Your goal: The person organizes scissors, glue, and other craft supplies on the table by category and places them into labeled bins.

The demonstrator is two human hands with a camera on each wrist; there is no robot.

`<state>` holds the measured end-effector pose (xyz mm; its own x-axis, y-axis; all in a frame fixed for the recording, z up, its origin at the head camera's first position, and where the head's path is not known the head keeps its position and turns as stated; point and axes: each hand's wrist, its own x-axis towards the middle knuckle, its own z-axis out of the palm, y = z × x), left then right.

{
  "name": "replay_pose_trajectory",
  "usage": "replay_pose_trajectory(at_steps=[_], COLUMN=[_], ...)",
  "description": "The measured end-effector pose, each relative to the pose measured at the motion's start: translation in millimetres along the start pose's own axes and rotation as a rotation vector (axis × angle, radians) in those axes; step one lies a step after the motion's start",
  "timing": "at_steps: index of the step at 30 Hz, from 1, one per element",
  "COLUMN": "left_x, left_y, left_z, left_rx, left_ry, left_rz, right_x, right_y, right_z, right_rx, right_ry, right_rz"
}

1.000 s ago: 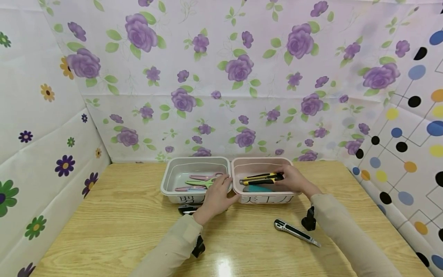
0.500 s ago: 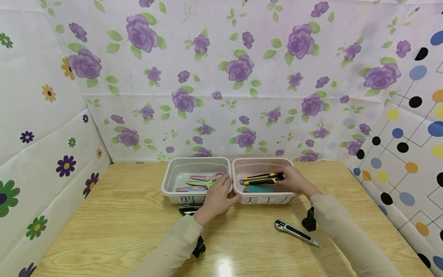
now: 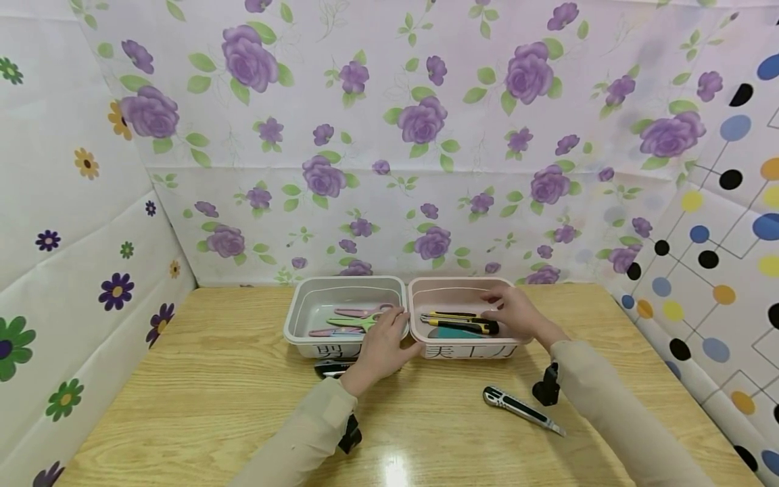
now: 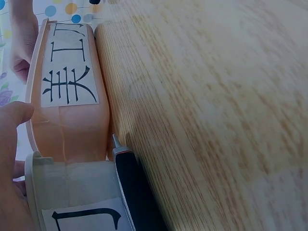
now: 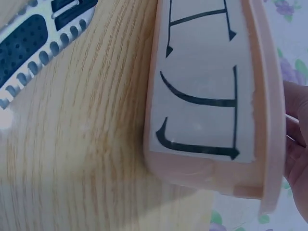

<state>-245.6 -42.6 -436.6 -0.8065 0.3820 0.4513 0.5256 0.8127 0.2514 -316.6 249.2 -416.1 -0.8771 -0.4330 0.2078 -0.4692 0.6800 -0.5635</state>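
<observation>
My right hand (image 3: 514, 312) is over the right end of the pink bin (image 3: 460, 281), its fingers apart and holding nothing. Just below those fingers, black-and-yellow utility knives (image 3: 465, 326) lie inside the bin, above a teal item (image 3: 453, 333). My left hand (image 3: 382, 346) rests over the right front corner of the grey bin (image 3: 298, 325), its thumb reaching to the pink bin's rim. Scissors, among them a green pair (image 3: 349, 321), lie in the grey bin. In the right wrist view, the pink wall hides part of my right hand (image 5: 297, 130).
A silver-and-black utility knife (image 3: 523, 410) lies on the wooden table (image 3: 201, 392) in front of the pink bin. Another dark knife (image 3: 331, 368) lies against the grey bin's front, partly under my left hand. Patterned cloth walls (image 3: 389, 203) enclose the table behind and at both sides.
My right hand has let go of a black-and-yellow utility knife, which now lies lower in the pink bin. The hand has risen slightly; the left hand has stayed put.
</observation>
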Motion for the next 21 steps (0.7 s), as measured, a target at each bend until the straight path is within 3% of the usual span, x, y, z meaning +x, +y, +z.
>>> replay_pose_trajectory(at_steps=[12, 21], left_x=[1.0, 0.8], left_y=[-0.2, -0.4], left_z=[1.1, 2.4], left_rx=[-0.006, -0.007], left_ry=[-0.016, -0.029], left_rz=[-0.015, -0.029], right_x=[-4.9, -21.6], right_y=[-14.9, -27.7], right_z=[-21.3, -33.8], right_rx=[0.048, 0.105], right_ry=[-0.008, -0.010], right_rz=[-0.060, -0.084])
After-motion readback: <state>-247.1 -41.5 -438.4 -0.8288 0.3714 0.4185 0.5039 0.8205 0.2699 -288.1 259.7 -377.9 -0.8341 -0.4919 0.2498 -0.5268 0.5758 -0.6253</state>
